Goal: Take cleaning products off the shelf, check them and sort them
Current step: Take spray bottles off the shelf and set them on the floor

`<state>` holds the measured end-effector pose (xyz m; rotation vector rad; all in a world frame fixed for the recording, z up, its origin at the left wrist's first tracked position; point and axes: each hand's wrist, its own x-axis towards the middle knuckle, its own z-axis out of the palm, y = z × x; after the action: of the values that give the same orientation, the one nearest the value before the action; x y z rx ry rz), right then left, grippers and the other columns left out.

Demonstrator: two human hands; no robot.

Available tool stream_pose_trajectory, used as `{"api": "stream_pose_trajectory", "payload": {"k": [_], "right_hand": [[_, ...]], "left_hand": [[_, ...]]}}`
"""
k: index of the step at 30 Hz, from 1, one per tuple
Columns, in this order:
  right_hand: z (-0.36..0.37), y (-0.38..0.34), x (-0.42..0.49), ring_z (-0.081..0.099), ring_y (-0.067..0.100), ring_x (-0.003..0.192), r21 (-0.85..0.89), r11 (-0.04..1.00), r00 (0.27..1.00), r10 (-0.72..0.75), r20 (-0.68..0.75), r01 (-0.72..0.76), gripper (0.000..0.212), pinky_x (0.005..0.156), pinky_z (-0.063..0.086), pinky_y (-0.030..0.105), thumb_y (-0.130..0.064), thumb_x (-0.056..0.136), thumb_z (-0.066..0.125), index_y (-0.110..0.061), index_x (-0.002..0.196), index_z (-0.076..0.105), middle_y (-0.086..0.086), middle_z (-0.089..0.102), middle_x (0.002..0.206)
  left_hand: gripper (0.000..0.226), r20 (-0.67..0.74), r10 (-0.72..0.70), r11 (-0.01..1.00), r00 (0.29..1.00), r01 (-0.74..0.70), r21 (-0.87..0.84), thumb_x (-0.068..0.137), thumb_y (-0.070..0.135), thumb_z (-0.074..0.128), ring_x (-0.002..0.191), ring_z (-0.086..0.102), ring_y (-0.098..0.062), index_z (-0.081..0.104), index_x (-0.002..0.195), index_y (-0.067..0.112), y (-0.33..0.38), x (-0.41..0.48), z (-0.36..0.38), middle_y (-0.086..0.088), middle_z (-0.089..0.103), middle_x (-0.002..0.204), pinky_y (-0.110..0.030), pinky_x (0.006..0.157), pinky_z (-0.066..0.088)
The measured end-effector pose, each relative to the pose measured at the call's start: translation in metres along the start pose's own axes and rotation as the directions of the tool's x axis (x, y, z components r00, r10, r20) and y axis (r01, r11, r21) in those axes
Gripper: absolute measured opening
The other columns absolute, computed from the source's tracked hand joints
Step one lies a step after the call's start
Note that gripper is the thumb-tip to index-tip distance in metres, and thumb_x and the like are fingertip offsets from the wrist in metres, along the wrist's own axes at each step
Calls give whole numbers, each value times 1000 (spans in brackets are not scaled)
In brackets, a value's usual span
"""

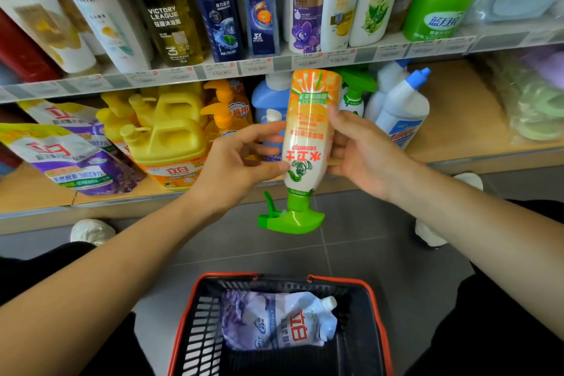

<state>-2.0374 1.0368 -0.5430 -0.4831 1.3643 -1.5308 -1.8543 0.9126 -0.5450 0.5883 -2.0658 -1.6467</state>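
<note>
Head view, looking down past a store shelf to the floor: a spray bottle [308, 137] with an orange and white label is held upside down between both hands, its green trigger head [290, 218] pointing down and its base up by the price strip of the upper shelf [274, 65]. The right hand [363, 152] grasps the bottle's right side, thumb on the front and fingers curled behind it. The left hand [241, 159] holds the left side, thumb tip pressed on the label near the frog picture and index finger touching the edge higher up. The bottle hangs in front of the lower shelf [464, 131] and above a black basket [380, 317] with a red rim that stands on the grey tiled floor between the person's legs. A purple and white refill pouch [277, 320] lies inside the basket, spout to the right. On the lower shelf behind the hands stand yellow jugs [171, 131], orange pump bottles [225, 113], a blue bottle [268, 98] and white bottles with blue caps [403, 107]; purple pouches [67, 159] lie at the left. Shampoo bottles [213, 9] and a green bottle [439, 0] fill the upper shelf.
</note>
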Motion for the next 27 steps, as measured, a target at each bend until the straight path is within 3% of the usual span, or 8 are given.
{"api": "stream_pose_trajectory", "payload": {"k": [4,7,9,12,15,19,22,27], "right_hand": [[-1,3,-2,69,35,110,3,999,999,-38,29,38,66,87,57,58,-34,76,74,-7,132,55,17,68,125],[-4,4,-1,69,34,110,45,997,997,-65,47,63,56,89,57,56,-26,77,74,-7,128,59,18,68,125],[-7,3,0,69,32,110,79,994,994,-84,68,79,40,90,56,56,-24,80,72,-13,118,65,14,70,120],[-13,0,-1,67,32,112,104,988,991,-118,71,110,30,98,49,64,-27,83,67,-18,111,67,11,70,119],[-19,-1,-2,59,40,124,135,982,990,-137,19,133,47,102,40,70,-28,84,66,-12,127,57,19,62,132],[-34,3,-2,67,33,115,237,954,983,-182,-17,181,48,78,58,56,-21,85,70,-24,127,48,13,62,132],[-53,10,2,72,25,101,252,952,983,-157,-92,176,45,70,59,46,-14,87,70,-26,125,47,8,64,124],[-80,38,14,71,33,106,306,951,985,3,-172,50,44,78,59,52,-16,84,75,-19,121,52,13,71,117]], "left_hand": [[53,68,17,997,998,-12,-74,77,6,82,103,72,-22,68,125,21,-3,-1,0,0,74,115,-34,85,61],[59,65,-36,998,997,33,49,74,17,85,107,68,-20,65,130,23,-11,0,-4,0,71,119,-35,89,60],[67,49,-178,970,983,167,176,73,19,88,109,65,-17,60,135,21,-22,0,-4,-2,66,123,-28,89,58],[64,104,-427,889,898,396,229,78,13,86,102,66,-15,55,134,13,-37,-9,-2,-4,64,122,-14,77,54],[32,193,-441,897,877,424,124,81,1,80,91,65,-15,66,109,6,-51,-17,5,-2,70,99,-13,75,53],[19,148,-373,926,916,377,0,77,-6,79,73,65,-10,71,87,9,-60,-16,11,-3,71,81,-17,70,56],[17,76,-377,916,923,384,-119,72,6,79,74,71,-11,76,87,14,-62,-10,5,-1,75,79,-20,69,59],[21,91,-426,845,900,432,-316,78,23,75,95,75,-19,78,96,14,-63,0,0,-8,78,102,-29,79,60]]}}
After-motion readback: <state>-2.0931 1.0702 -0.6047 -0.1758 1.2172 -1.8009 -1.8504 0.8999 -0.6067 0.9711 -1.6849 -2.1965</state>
